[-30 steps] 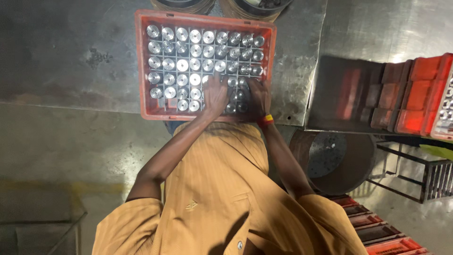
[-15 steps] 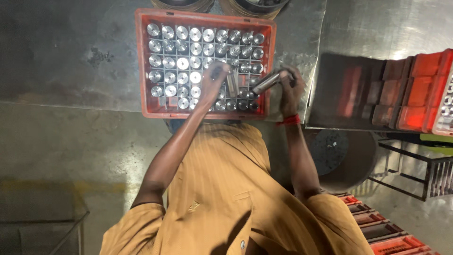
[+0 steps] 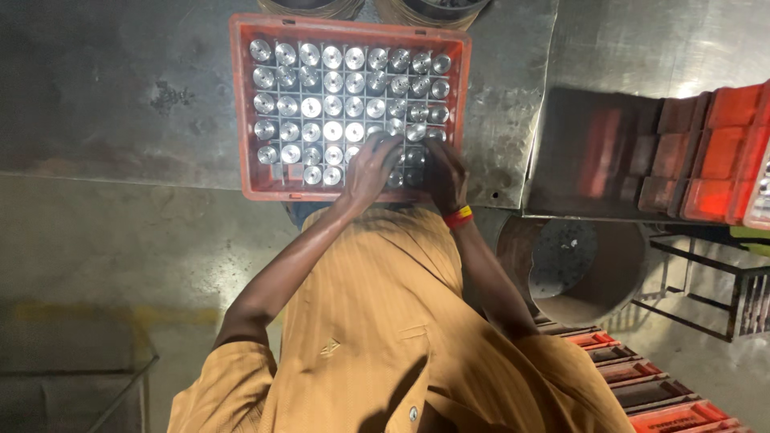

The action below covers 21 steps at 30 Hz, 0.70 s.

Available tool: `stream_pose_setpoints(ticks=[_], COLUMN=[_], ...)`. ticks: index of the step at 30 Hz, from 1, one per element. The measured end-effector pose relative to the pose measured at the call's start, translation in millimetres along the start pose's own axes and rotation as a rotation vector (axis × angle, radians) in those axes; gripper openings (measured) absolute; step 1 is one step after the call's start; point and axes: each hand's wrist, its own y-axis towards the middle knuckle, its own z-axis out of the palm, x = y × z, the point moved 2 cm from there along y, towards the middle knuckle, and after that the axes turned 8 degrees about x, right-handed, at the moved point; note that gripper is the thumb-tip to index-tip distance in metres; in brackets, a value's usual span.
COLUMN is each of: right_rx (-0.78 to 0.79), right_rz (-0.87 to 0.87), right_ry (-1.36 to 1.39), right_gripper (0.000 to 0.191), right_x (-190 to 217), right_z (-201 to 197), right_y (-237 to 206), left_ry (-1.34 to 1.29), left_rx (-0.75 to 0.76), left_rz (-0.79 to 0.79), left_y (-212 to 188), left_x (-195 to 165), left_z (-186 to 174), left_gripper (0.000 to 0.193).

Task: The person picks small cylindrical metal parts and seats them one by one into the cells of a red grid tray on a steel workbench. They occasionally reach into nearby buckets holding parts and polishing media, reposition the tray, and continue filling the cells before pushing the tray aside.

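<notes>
It is dim in here, the floor (image 3: 120, 240) sunk in murky grey. Light falls from above and catches the round metal tops (image 3: 333, 80) in the red crate (image 3: 241, 104), which shine bright white. A hard glare burns on the steel desk (image 3: 682, 72) at the upper right. Deep shadow lies under the desk edge. Corners darken, and straight edges bow slightly outward.

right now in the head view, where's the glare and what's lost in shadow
Head view: glare bounces off the round tops of the metal cylinders in the orange crate and off the steel table at upper right. Both hands, left hand and right hand, sit in the crate's darker near corner, so what the fingers grip cannot be told. The floor at lower left is dim, and the edges bend slightly.
</notes>
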Motion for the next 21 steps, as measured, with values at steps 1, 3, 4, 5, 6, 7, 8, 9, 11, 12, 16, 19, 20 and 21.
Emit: stream_pose_setpoints(ticks=[1,3,4,5,6,7,8,9,11,12,16,19,20,21], right_rx=[0.044,0.120,0.167,0.215,0.258,0.176,0.092,0.117,0.177,0.211,0.209,-0.172,-0.140,-0.107], right_rz=[-0.018,-0.057,-0.045,-0.028,-0.008,-0.055,-0.100,-0.096,-0.075,-0.053,0.418,0.358,0.348,0.339], right_ry=[-0.026,-0.087,-0.115,-0.146,-0.180,-0.220,-0.267,-0.236,-0.159,-0.113,-0.013,0.829,0.765,0.697], right_gripper=[0.035,0.033,0.032,0.031,0.029,0.032,0.034,0.032,0.029,0.028,0.036,0.045,0.046,0.046], right_x=[-1,-5,-8,-10,-11,-11,-9,-9,-10,-11,-26,-26,-23,-18], right_z=[2,9,16,22,29,32,33,34,31,27,7,7,13,20], right_y=[-1,-4,-4,-5,-5,-5,-5,-4,-3,-3,-2,-4,-5,-6], left_ry=[-0.001,0.124,0.249,0.370,0.442,0.515,0.589,0.543,0.408,0.324,-0.067,-0.541,-0.493,-0.448], left_rx=[0.047,0.109,0.127,0.147,0.212,0.277,0.341,0.251,0.240,0.326,0.150,-0.102,-0.032,0.038], left_rz=[-0.088,-0.184,-0.197,-0.206,-0.239,-0.263,-0.279,-0.205,-0.193,-0.251,-0.244,-0.218,-0.256,-0.292], left_y=[-6,-13,-15,-15,-14,-11,-7,-3,-2,-4,-8,-3,-3,-5], left_x=[2,8,12,15,20,25,29,29,37,43,56,49,45,39], left_z=[1,7,11,17,23,29,32,29,18,9,-50,-58,-56,-52], left_gripper=[0.024,0.028,0.038,0.048,0.045,0.042,0.040,0.039,0.037,0.040,0.039,0.040,0.040,0.041])
